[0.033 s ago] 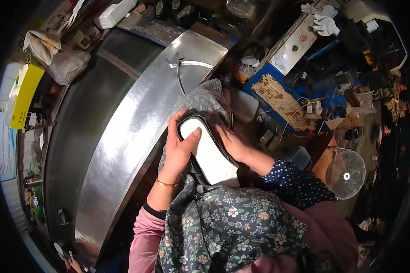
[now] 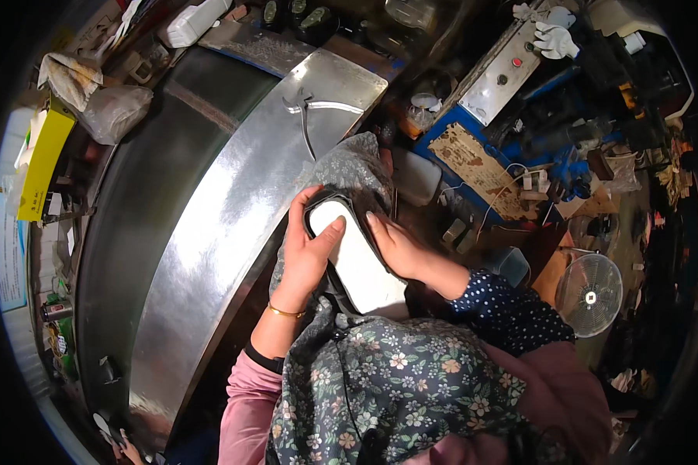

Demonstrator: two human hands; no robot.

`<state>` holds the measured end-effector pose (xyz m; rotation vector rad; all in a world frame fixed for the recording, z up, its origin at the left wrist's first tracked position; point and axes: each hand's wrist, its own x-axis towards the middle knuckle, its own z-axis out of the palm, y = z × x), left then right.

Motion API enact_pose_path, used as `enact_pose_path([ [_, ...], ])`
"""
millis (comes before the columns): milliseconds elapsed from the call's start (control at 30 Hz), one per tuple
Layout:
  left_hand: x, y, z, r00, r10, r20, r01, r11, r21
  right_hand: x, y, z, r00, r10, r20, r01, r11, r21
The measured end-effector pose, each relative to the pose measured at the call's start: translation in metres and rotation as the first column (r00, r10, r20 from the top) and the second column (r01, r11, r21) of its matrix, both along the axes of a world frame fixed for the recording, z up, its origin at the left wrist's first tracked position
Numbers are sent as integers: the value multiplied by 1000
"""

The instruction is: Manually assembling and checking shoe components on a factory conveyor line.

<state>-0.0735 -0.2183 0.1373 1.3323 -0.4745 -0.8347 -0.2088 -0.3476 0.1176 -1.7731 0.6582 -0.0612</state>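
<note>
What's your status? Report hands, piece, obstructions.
Left hand grips dark-edged white piece, thumb on its face. Right hand along right edge, grip unclear. Piece slanted, near end at floral apron. No obstruction seen at hands.

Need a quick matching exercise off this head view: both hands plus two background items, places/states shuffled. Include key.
Column 1
1. Left hand
2. Right hand
3. Yellow box
4. Caged fan

Column 2
A. Right side of the view, next to a dotted sleeve
B. Thumb on the white face of the dark-edged piece, gold bracelet at the wrist
C. Along the piece's right edge, no bracelet showing
D. Left side of the view, below a crumpled cloth

Pairs: 1-B, 2-C, 3-D, 4-A
</note>
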Motion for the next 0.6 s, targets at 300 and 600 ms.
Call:
enact_pose_path([
  [300,12,-14,-2,995,27,-91,-22,999,47,30,6,46,945,120,-303,-285,756,-590],
  [600,5,-12,23,987,-54,-154,49,998,-34,-37,11,12,975,146,168,-128,985,-116],
])
